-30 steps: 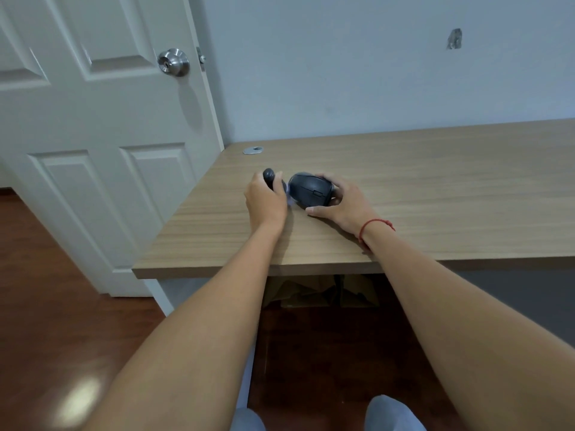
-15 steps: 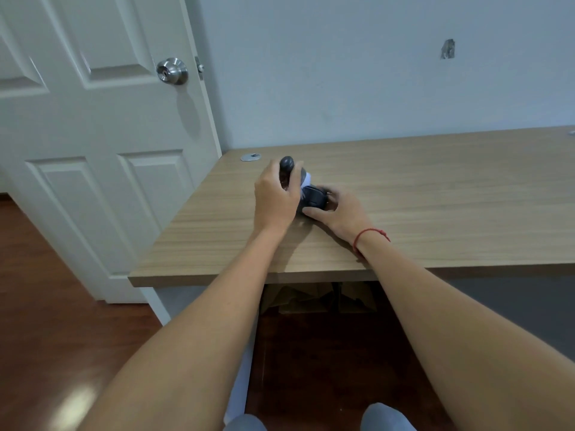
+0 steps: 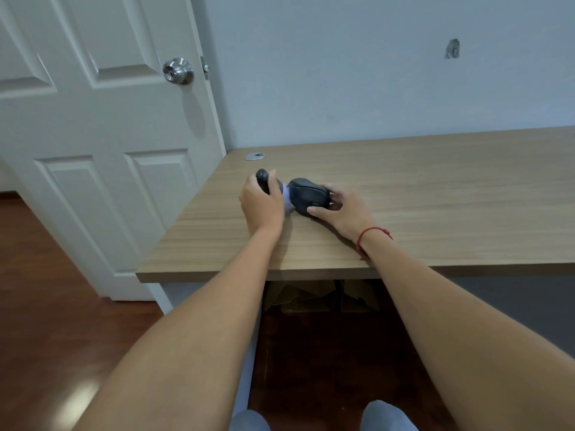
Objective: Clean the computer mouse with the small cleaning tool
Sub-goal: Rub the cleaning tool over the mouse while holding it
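Note:
A dark grey computer mouse (image 3: 308,192) lies on the wooden desk (image 3: 435,194), near its left end. My right hand (image 3: 345,209) grips the mouse from the right, thumb at its near side. My left hand (image 3: 263,205) is closed around a small cleaning tool (image 3: 264,178) with a dark rounded handle. The tool's pale bluish head (image 3: 287,199) sits against the left side of the mouse. A red string bracelet circles my right wrist.
A white panelled door (image 3: 102,144) with a silver knob (image 3: 178,70) stands left of the desk. A small metal disc (image 3: 254,156) lies near the desk's back left corner. A pale wall runs behind. Cardboard sits under the desk, above the wooden floor.
My left hand with the tool has moved back from over the mouse to its left side, uncovering the mouse. My right hand keeps its hold on the mouse.

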`<state>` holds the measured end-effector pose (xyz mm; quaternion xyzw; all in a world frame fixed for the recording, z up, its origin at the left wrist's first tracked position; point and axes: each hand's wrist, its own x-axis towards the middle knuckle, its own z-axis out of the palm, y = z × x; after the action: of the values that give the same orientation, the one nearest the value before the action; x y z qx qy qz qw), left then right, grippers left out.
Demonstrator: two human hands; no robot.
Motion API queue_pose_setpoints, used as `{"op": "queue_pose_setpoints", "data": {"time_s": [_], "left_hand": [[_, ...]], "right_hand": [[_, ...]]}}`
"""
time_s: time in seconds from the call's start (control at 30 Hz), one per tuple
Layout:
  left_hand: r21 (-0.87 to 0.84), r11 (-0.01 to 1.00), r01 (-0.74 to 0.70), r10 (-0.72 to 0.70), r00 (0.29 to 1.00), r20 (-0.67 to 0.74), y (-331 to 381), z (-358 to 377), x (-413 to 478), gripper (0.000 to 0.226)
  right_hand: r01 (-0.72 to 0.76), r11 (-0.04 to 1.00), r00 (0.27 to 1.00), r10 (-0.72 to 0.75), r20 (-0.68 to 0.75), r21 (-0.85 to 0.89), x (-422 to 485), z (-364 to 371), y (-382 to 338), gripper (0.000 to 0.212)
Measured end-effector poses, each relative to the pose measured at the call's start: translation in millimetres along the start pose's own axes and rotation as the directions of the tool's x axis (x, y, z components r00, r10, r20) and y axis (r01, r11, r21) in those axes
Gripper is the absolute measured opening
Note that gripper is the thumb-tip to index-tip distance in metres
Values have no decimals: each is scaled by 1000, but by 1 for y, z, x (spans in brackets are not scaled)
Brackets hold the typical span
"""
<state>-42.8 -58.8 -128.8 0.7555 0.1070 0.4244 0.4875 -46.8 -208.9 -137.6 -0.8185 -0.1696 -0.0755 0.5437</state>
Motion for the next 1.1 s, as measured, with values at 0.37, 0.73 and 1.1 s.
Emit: {"op": "queue_pose_setpoints", "data": {"time_s": [0.37, 0.73, 1.1], "left_hand": [[-65, 997, 51, -53, 998, -21, 3, 6, -2, 28], [-132, 991, 9, -13, 1000, -27, 1, 9, -3, 26], [45, 998, 42, -43, 999, 33, 0, 8, -4, 24]], "right_hand": [[-14, 1000, 999, 14, 32, 10, 3, -1, 4, 50], [-15, 1000, 999, 15, 38, 14, 5, 1, 7, 52], [-18, 1000, 999, 18, 37, 10, 2, 0, 3, 50]]}}
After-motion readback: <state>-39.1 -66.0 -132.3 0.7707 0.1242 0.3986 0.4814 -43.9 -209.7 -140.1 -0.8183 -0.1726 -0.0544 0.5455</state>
